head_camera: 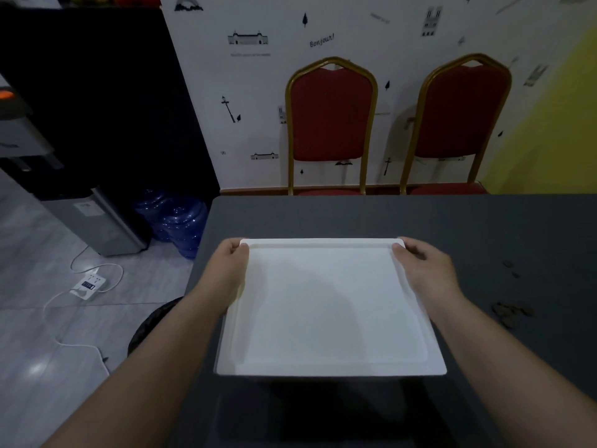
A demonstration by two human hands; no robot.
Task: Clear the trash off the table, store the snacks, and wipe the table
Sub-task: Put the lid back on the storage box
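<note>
An empty white rectangular tray (326,315) is held a little above the dark grey table (484,227), casting a shadow under its near edge. My left hand (227,270) grips the tray's left rim near the far corner, thumb on top. My right hand (426,270) grips the right rim near the far corner, thumb on top too. Small brown crumbs or shells (510,313) lie on the table to the right of the tray, with a few more specks (510,268) farther back.
Two red chairs with gold frames (331,124) (462,118) stand behind the table's far edge. Left of the table are a dark round bin (155,321), blue water bottles (181,221), a white power strip (89,286) with cables, and a water dispenser (93,221).
</note>
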